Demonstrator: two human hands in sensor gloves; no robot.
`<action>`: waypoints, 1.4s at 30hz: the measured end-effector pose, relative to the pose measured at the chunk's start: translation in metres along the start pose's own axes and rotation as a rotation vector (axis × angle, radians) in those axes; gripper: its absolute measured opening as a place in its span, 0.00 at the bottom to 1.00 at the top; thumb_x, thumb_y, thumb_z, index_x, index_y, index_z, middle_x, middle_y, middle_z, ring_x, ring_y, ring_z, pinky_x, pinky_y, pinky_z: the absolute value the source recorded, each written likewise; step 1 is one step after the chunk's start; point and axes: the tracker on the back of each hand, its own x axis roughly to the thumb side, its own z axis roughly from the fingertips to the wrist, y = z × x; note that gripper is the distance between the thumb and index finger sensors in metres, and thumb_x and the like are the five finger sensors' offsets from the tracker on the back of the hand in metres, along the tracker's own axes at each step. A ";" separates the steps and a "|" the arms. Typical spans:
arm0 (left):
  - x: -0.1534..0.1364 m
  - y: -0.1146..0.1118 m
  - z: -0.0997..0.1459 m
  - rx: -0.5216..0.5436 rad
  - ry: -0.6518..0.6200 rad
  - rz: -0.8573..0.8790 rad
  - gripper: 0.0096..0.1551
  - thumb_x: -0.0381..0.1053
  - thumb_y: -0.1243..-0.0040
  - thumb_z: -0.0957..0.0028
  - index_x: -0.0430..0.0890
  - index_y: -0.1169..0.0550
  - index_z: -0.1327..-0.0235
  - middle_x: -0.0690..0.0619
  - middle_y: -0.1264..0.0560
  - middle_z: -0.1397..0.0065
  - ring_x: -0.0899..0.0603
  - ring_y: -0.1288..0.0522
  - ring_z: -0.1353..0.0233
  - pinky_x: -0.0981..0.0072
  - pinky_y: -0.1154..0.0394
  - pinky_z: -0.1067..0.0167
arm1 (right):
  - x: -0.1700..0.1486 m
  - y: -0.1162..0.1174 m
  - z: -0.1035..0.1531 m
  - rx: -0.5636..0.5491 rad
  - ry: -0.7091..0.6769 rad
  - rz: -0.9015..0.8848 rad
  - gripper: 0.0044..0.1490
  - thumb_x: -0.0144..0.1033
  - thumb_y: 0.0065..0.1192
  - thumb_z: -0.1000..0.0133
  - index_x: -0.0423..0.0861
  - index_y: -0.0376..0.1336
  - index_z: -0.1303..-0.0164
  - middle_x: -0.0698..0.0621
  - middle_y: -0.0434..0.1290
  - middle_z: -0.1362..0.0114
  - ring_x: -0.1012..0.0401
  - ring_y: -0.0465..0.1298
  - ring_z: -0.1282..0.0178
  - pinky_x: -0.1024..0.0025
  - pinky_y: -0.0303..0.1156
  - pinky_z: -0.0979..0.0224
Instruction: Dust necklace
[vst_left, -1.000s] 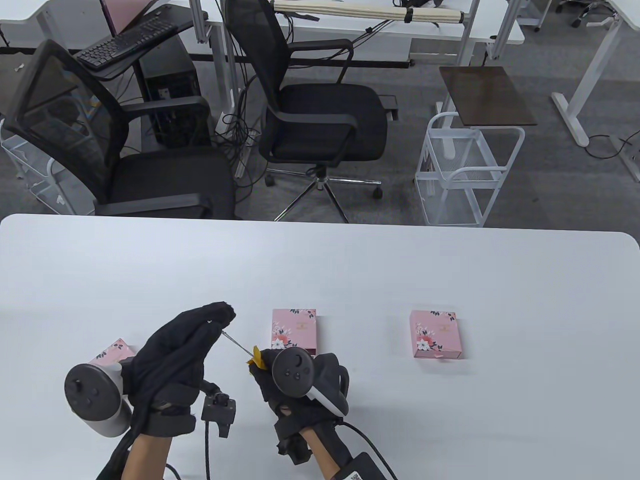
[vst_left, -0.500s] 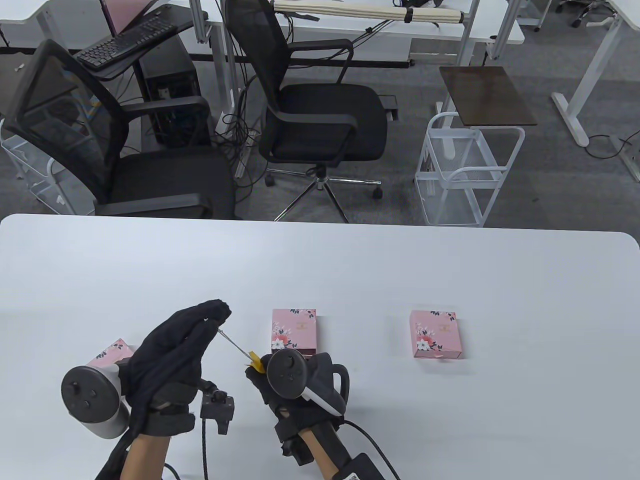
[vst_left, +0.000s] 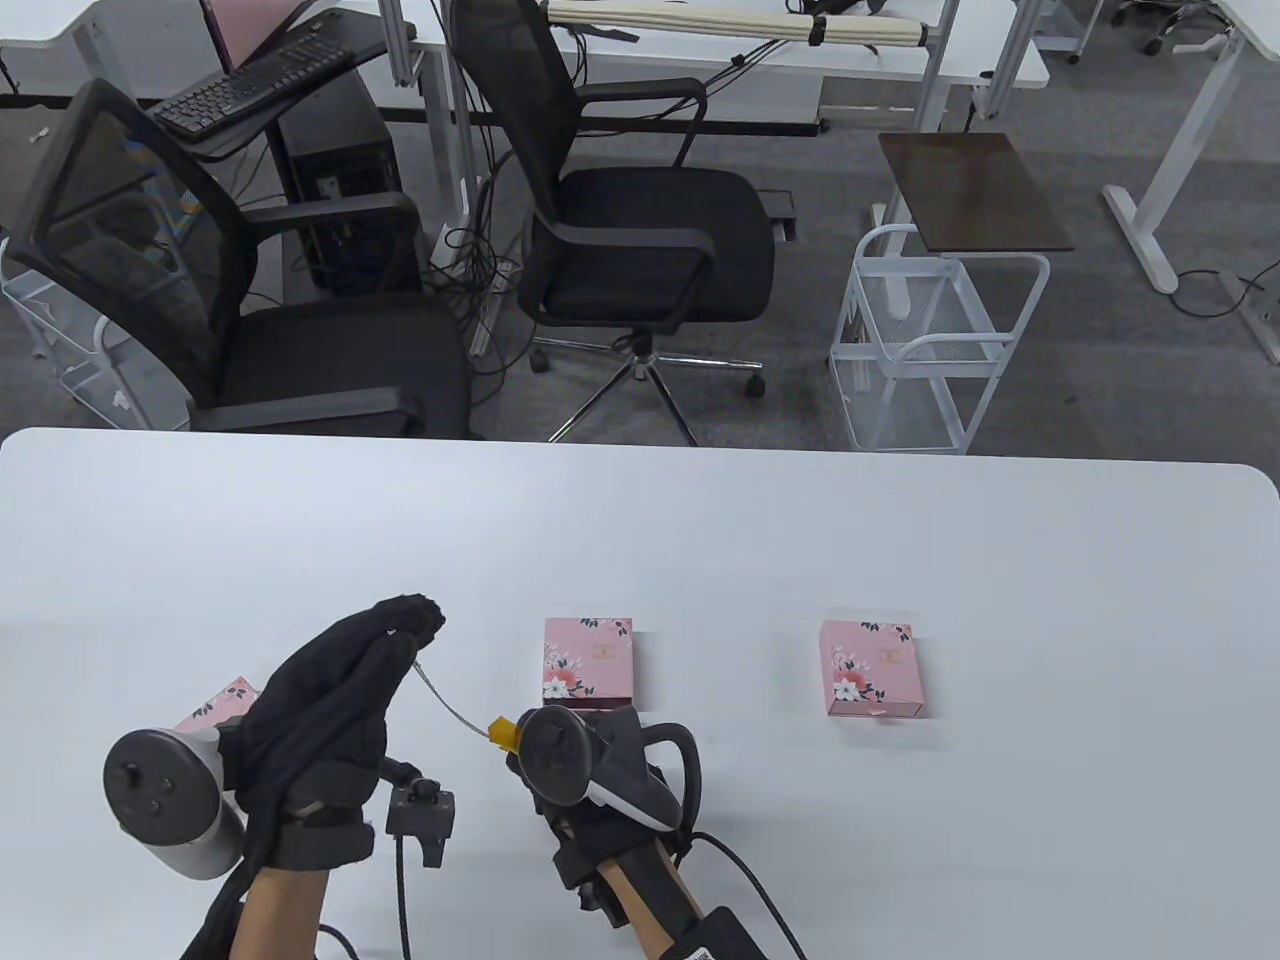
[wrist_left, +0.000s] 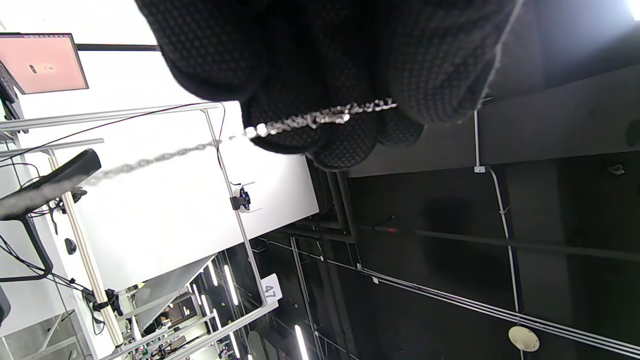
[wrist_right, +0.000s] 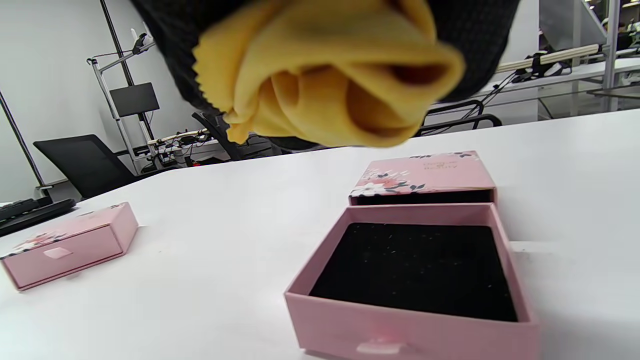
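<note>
A thin silver necklace (vst_left: 445, 703) stretches between my two hands above the white table (vst_left: 700, 520). My left hand (vst_left: 335, 690) pinches one end of the chain; the left wrist view shows the chain (wrist_left: 320, 117) lying across my gloved fingers (wrist_left: 350, 75). My right hand (vst_left: 570, 790) grips a yellow cloth (vst_left: 502, 732) around the chain's other end. In the right wrist view the bunched cloth (wrist_right: 330, 85) hangs above an open pink drawer box (wrist_right: 415, 270) with a black lining.
Pink floral boxes lie on the table: one in the middle (vst_left: 588, 655), one to the right (vst_left: 868, 667), one behind my left hand (vst_left: 225, 703). Two black office chairs (vst_left: 640, 230) and a white wire cart (vst_left: 935, 340) stand beyond the far edge.
Both hands have drawn a little toward the near edge and left. More chain shows between them as they move apart.
</note>
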 end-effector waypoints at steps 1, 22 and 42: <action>0.000 0.000 0.000 0.002 0.001 -0.006 0.18 0.60 0.31 0.44 0.55 0.12 0.46 0.54 0.11 0.41 0.48 0.16 0.40 0.54 0.20 0.44 | -0.002 -0.001 0.000 -0.006 0.008 0.013 0.24 0.40 0.67 0.35 0.42 0.68 0.32 0.41 0.79 0.39 0.46 0.80 0.47 0.51 0.75 0.39; 0.010 -0.017 0.008 -0.083 -0.020 -0.007 0.18 0.60 0.31 0.43 0.55 0.12 0.45 0.54 0.11 0.41 0.48 0.16 0.40 0.54 0.20 0.44 | -0.097 -0.020 0.035 -0.052 0.356 0.053 0.25 0.43 0.62 0.31 0.42 0.67 0.30 0.39 0.77 0.36 0.44 0.78 0.45 0.48 0.73 0.37; -0.001 -0.040 0.009 -0.158 0.010 -0.055 0.18 0.59 0.31 0.43 0.55 0.12 0.45 0.53 0.12 0.40 0.48 0.16 0.40 0.54 0.20 0.43 | -0.142 0.022 0.038 0.161 0.469 0.002 0.27 0.43 0.61 0.31 0.41 0.65 0.27 0.37 0.76 0.33 0.42 0.76 0.41 0.46 0.71 0.34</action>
